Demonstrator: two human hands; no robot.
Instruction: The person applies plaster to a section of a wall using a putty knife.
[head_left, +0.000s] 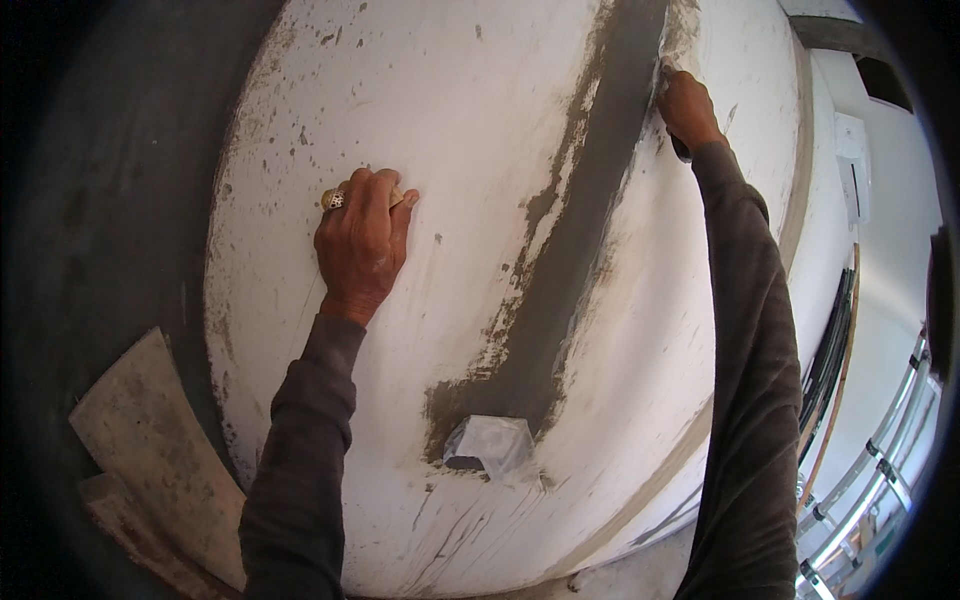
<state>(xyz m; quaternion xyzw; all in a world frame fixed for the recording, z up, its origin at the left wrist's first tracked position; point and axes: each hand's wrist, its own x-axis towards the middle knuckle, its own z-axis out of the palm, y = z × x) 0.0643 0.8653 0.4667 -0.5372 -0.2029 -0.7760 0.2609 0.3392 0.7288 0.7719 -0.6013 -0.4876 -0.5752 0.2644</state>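
Observation:
My left hand [362,240], with a patterned ring, rests against the white wall [460,170]; its curled fingers close on a small yellowish object that is mostly hidden. At upper right, my right hand [688,110] grips a tool with a dark handle, probably a trowel or scraper, at the right edge of a long band of wet grey plaster [590,210]. The band runs down to a box opening [488,445] covered with translucent plastic.
Weathered boards [150,430] lean at lower left beside a dark surface. On the right are a white wall-mounted box [852,160], dark lengths of pipe or trim [830,340] with a thin pole, and an aluminium ladder [875,470].

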